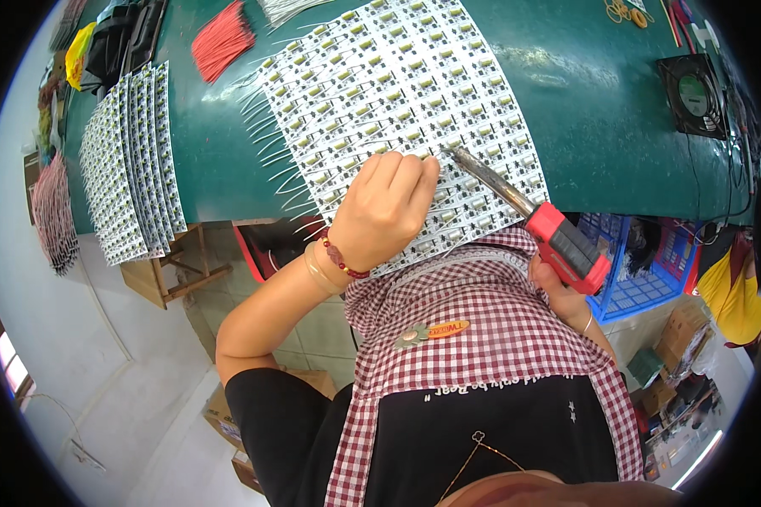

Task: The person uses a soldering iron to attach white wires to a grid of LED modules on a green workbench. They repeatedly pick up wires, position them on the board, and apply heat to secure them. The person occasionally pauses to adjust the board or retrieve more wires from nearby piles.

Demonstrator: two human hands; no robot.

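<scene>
your left hand (386, 207) fingers curled, pressing panel (397, 101); right hand (562, 296) clamped on iron (528, 215), tip at panel middle. many rows wired, near rows left, by my guess.

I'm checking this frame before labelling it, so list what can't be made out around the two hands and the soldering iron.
- Head view: what the left hand pinches is hidden under its curled fingers.
- Iron tip contact with the circuit board panel: too small to tell.
- Right hand: mostly hidden behind the soldering iron's red handle.
- Panel's near edge: covered by the checked apron.
</scene>
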